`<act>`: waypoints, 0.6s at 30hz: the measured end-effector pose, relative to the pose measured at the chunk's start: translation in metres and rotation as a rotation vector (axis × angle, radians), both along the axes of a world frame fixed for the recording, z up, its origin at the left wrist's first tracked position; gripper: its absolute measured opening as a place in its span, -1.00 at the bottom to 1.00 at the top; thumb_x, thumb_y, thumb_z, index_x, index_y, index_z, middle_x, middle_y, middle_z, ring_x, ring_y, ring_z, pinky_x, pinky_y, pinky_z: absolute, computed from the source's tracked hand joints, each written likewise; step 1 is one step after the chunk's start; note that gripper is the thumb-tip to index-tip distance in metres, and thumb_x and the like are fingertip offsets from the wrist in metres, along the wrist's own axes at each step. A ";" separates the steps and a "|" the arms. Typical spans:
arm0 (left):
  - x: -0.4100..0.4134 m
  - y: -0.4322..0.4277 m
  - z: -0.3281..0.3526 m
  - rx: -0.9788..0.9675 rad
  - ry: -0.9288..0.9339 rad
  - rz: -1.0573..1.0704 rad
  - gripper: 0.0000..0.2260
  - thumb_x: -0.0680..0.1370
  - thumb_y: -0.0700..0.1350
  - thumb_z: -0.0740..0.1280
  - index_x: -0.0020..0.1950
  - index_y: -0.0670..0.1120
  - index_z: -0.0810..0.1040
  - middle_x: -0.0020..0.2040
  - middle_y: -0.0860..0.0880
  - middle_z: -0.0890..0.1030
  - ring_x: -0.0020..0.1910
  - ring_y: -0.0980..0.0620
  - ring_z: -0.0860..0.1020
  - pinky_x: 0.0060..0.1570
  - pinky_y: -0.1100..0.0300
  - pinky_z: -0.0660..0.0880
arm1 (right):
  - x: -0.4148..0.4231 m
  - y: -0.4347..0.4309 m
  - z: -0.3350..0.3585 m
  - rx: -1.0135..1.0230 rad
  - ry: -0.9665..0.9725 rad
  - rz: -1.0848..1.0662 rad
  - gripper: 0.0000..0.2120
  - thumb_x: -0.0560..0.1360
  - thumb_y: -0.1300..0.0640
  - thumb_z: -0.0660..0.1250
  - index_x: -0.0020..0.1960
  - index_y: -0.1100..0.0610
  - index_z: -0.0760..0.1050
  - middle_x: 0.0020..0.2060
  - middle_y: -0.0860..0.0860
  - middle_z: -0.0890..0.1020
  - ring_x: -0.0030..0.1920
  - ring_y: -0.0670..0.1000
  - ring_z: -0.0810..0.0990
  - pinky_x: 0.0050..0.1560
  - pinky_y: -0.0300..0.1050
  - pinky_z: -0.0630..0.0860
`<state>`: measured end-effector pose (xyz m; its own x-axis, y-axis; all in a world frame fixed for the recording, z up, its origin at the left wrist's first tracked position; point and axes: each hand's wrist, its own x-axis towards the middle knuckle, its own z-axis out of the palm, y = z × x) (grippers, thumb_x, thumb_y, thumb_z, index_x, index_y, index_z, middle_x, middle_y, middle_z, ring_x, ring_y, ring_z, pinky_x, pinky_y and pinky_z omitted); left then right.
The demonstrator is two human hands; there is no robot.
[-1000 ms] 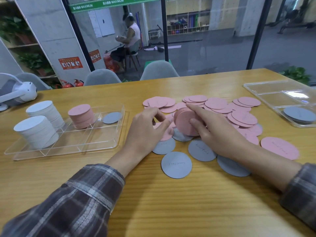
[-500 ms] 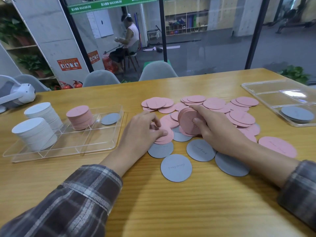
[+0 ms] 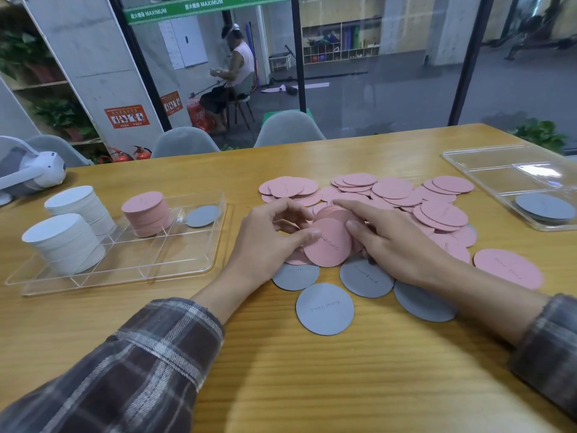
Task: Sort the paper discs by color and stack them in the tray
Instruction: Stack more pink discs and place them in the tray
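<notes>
Many pink discs (image 3: 393,189) lie spread over the middle of the table, with several grey discs (image 3: 324,308) nearer me. A bundle of pink discs (image 3: 327,243) stands on edge between my hands. My right hand (image 3: 393,242) grips it with fingers curled over its top and thumb at the front. My left hand (image 3: 268,239) pinches the front pink disc at its left edge. The clear tray (image 3: 199,264) on the left holds two white stacks (image 3: 62,242), a pink stack (image 3: 146,214) and one grey disc (image 3: 203,215).
A second clear tray (image 3: 487,170) at the far right holds a few grey discs (image 3: 544,207). A white headset (image 3: 34,173) lies at the far left edge. Grey chairs (image 3: 288,129) stand behind the table, and a person sits beyond the glass.
My left hand rose from the discs on the table and took hold of the front of the pink bundle. My right hand stayed on the bundle, now tilted toward me.
</notes>
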<state>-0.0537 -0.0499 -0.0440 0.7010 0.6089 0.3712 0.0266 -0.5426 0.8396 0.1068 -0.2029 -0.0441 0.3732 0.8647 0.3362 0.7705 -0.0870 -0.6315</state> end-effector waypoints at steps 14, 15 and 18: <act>0.002 -0.002 -0.005 0.491 -0.012 0.073 -0.78 0.50 -0.01 0.57 0.05 -0.06 0.64 -0.04 0.05 0.62 -0.08 0.08 0.59 -0.07 0.17 0.56 | -0.001 0.003 0.000 0.056 -0.189 0.025 -0.53 0.64 0.16 0.24 0.53 0.00 0.31 0.17 -0.15 0.58 0.08 -0.29 0.49 0.11 -0.45 0.32; 0.001 0.003 -0.006 0.530 0.110 0.099 -0.75 0.52 0.07 0.53 0.08 -0.03 0.63 0.00 0.06 0.60 -0.04 0.08 0.57 -0.01 0.11 0.54 | 0.001 0.003 0.000 0.065 -0.210 0.004 -0.53 0.64 0.17 0.22 0.54 -0.01 0.30 0.28 -0.11 0.55 0.21 -0.19 0.49 0.21 -0.37 0.33; -0.004 0.007 -0.004 0.584 0.527 0.180 -0.58 0.53 0.32 0.39 0.18 0.04 0.61 0.09 0.07 0.54 0.12 0.03 0.52 0.11 0.04 0.48 | 0.006 0.003 -0.001 0.054 -0.237 -0.026 -0.52 0.65 0.17 0.19 0.56 -0.02 0.25 0.41 -0.06 0.46 0.37 -0.05 0.42 0.30 -0.24 0.31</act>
